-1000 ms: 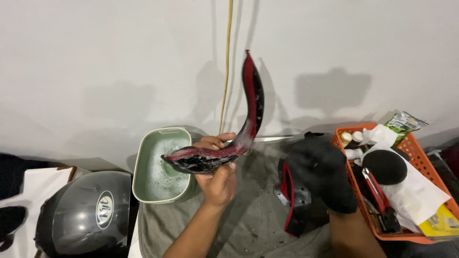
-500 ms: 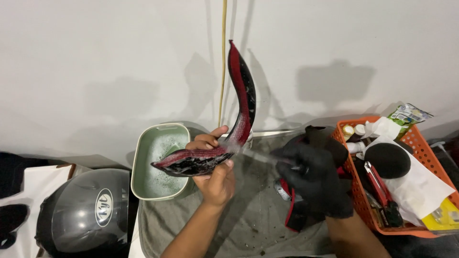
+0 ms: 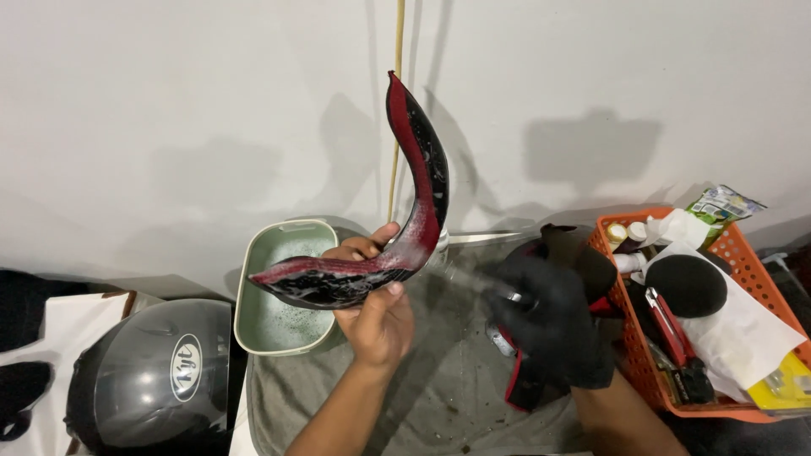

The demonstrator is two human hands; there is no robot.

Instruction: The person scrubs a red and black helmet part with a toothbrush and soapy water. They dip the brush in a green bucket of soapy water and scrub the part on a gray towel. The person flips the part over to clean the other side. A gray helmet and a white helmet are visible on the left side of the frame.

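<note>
Two containers — soapy green basin, tool-crammed orange basket.

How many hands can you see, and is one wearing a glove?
2. The bare left hand grips the red-and-black shoe over the green tub. The right hand, in a black glove, holds something blurred beside it.

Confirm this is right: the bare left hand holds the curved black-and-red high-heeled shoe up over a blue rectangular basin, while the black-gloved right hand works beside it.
Not quite. The basin is pale green, not blue, as the head view shows. The rest stands: the bare left hand holds the curved black-and-red high-heeled shoe up over it, and the black-gloved right hand works beside it.
</note>
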